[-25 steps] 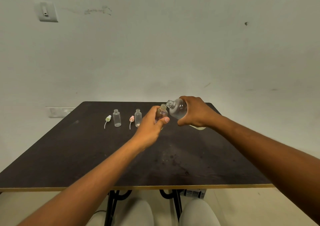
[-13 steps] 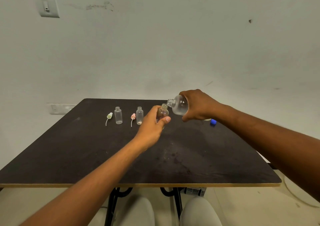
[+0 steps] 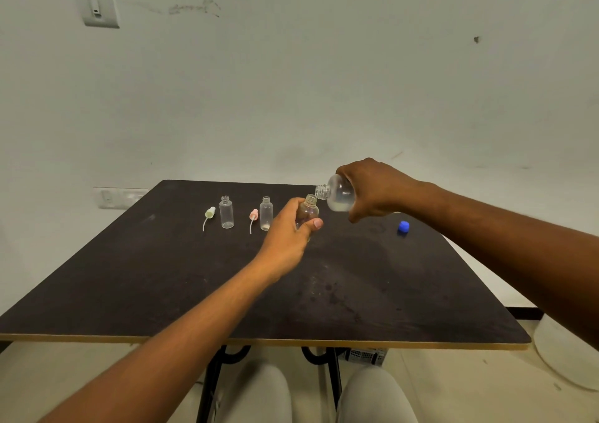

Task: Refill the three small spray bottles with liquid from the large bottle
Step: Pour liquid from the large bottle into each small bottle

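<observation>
My right hand [image 3: 376, 189] holds the large clear bottle [image 3: 338, 197] tipped on its side, its open neck pointing left and touching the mouth of a small clear bottle [image 3: 308, 210]. My left hand [image 3: 288, 231] grips that small bottle upright above the dark table [image 3: 129, 276]. Two more small open bottles stand at the far side: one [image 3: 226, 212] at left, one [image 3: 265, 213] beside my left hand. A yellow-green spray cap [image 3: 209, 214] and a pink spray cap [image 3: 253, 216] lie next to them. A little liquid shows in the large bottle.
A blue cap [image 3: 403, 227] lies on the table at the right, behind my right forearm. The table's front edge runs above my knees. A white round object [image 3: 564, 354] sits on the floor at the right.
My right hand has lifted the large bottle and tipped it further over the small bottle's mouth. The blue cap, earlier hidden by my arm, has come into view.
</observation>
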Available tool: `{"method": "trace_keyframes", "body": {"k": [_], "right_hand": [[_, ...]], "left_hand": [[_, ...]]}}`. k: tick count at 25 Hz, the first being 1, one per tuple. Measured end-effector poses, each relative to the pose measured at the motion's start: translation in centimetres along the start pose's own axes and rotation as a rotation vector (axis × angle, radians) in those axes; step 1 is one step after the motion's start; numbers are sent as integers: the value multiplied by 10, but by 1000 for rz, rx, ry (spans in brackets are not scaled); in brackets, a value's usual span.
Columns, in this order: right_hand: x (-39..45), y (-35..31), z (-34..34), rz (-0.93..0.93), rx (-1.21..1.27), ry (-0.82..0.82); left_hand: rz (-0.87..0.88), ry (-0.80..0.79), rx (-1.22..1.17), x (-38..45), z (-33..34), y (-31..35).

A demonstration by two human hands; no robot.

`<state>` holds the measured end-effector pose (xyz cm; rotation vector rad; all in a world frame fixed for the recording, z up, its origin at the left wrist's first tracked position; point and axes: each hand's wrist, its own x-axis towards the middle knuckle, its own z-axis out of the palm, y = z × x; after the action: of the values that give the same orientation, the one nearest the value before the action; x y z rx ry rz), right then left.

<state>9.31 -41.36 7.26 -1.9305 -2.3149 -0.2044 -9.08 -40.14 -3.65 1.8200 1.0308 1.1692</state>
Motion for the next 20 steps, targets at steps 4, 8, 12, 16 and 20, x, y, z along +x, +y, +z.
{"method": "trace_keyframes", "body": {"k": [4, 8, 12, 16, 20], "right_hand": [[1, -2, -2, -3, -32, -16], [3, -3, -4, -11, -71, -38], [4, -5, -5, -9, -87, -50], [4, -5, -5, -16, -96, -64], [5, -6, -7, -13, -107, -68]], "left_hand": [[-17, -13, 4, -2, 0, 0], [-25, -18, -2, -2, 0, -1], [-23, -23, -2, -3, 0, -2], [-21, -17, -11, -5, 0, 0], [-23, -13, -15, -6, 1, 0]]}}
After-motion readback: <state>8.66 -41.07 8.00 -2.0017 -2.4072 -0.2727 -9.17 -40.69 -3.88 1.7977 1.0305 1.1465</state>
